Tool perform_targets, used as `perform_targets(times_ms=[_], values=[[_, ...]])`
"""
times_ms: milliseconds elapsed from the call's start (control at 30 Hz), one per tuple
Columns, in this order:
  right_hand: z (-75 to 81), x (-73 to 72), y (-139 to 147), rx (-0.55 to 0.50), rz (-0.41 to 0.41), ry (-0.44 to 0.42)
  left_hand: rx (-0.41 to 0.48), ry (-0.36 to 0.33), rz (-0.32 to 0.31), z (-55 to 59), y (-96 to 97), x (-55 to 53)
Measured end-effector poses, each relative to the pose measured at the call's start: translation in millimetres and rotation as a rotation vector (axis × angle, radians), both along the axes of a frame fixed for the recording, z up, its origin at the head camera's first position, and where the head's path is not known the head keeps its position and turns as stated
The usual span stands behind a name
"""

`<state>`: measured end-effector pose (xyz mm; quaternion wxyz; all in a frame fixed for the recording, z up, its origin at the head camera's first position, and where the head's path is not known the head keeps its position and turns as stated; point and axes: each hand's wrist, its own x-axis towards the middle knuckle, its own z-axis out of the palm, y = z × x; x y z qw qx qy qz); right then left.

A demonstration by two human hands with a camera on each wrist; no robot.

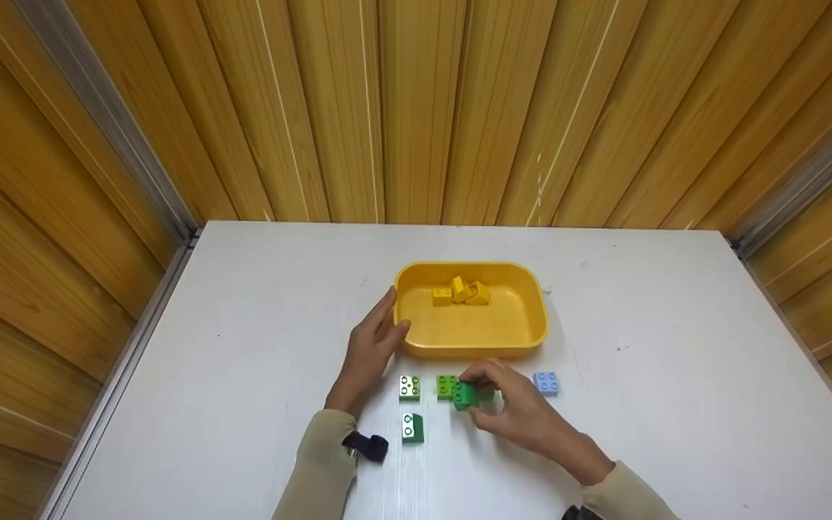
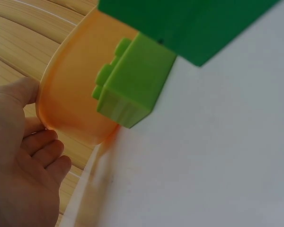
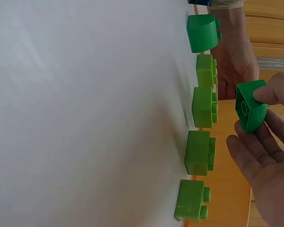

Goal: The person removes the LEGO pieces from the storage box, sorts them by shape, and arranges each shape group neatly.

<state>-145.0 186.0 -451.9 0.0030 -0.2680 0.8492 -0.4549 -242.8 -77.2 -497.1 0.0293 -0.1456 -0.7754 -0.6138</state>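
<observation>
At the left side of a yellow tray (image 1: 474, 352), my left hand (image 1: 371, 350) holds the tray, thumb at the rim and fingers along the outer wall. My right hand (image 1: 521, 412) pinches a dark green brick (image 1: 464, 396) between thumb and fingers, above the table in front of the tray. Its hollow underside shows in the right wrist view. Beneath it is a row of light green bricks (image 3: 197, 152), one partly covered by the hand in the head view. Another dark green brick (image 1: 412, 428) with a curved side sits nearer the front.
Several yellow bricks (image 1: 442, 297) lie inside the tray toward its back. A light blue brick (image 1: 546, 383) stands to the right of the right hand. Wood-patterned panels (image 1: 416, 108) rise behind the white table (image 1: 257, 361).
</observation>
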Motion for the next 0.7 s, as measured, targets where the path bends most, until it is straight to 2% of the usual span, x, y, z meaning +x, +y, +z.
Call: perform_targets(times_ms=[200, 467, 700], values=[[-3.0, 4.7, -6, 0.049, 0.006, -0.01, 0.009, -0.004, -0.002, 0.6, 0.1, 1.0], [-8.6, 7.9, -10, 0.006, 0.067, -0.074, 0.003, -0.001, -0.005, -0.5, -0.6, -0.4], [-11.4, 10.7, -13, 0.014, 0.072, -0.073, 0.01, -0.009, -0.004, 1.1, -0.3, 1.4]])
